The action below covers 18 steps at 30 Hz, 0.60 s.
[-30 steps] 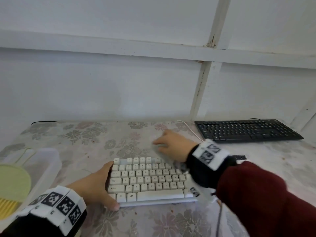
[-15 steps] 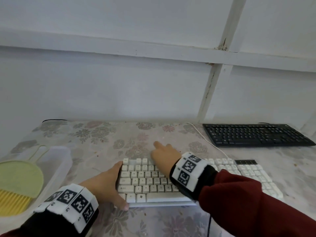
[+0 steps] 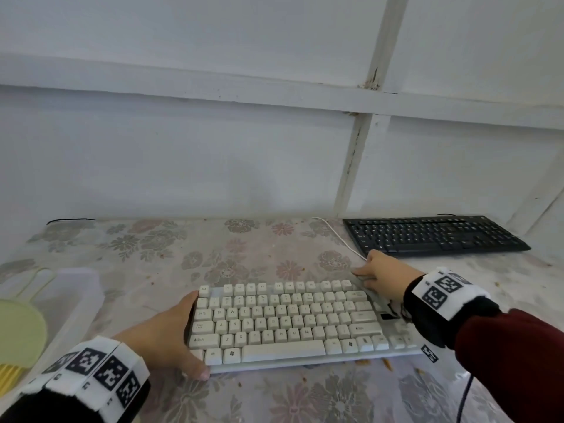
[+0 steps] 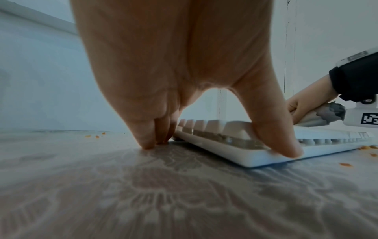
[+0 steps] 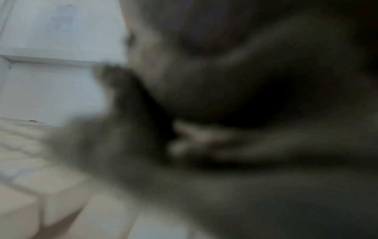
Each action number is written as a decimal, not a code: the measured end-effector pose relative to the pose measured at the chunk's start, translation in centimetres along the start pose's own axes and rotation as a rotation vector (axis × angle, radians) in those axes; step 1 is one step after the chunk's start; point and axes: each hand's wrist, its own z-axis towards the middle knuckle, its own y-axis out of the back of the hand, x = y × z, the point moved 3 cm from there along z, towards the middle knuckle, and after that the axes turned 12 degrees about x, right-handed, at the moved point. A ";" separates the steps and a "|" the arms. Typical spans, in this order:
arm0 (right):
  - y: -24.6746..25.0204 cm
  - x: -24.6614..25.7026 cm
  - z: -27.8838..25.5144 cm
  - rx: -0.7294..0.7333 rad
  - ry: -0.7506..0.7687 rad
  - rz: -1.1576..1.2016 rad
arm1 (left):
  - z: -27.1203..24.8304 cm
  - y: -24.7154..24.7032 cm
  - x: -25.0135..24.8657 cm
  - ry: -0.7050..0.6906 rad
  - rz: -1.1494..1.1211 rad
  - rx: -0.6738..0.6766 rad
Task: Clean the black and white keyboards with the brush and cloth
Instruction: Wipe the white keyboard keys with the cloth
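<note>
white keyboard (image 3: 287,323) between left hand (image 3: 166,337), right hand (image 3: 385,274).

Surroundings: table, wall, tub, crumbs.

A table (image 3: 244,257) with a faded floral covering under clear film stands against a white panelled wall (image 3: 189,154) crossed by one horizontal batten and one upright batten. At the table's left edge sits a translucent plastic tub (image 3: 76,297) holding a pale green and yellow item (image 3: 18,340), only partly in view. Small orange crumbs (image 4: 367,147) lie scattered on the covering. A thin dark cable (image 3: 70,220) runs along the table's far left edge beside the wall.
</note>
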 end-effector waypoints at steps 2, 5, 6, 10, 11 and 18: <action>0.3 -0.6 0.5 -0.016 0.001 0.081 | -0.1 0.0 0.0 0.008 0.007 -0.005; 0.4 -1.7 0.9 -0.004 -0.038 0.063 | -0.1 0.0 -0.2 0.023 0.014 -0.017; 0.5 -2.1 0.8 0.007 -0.056 0.052 | -0.2 0.0 -0.2 0.025 0.015 -0.017; 1.5 -1.9 1.0 0.036 -0.124 -0.048 | -0.2 -0.1 -0.3 0.044 0.049 -0.024; 1.9 -0.8 0.9 0.017 -0.103 -0.054 | -0.2 -0.1 -0.4 0.047 0.062 -0.028; 2.8 17.4 -1.7 -0.078 0.441 0.167 | -0.2 0.0 -0.4 0.056 0.068 -0.021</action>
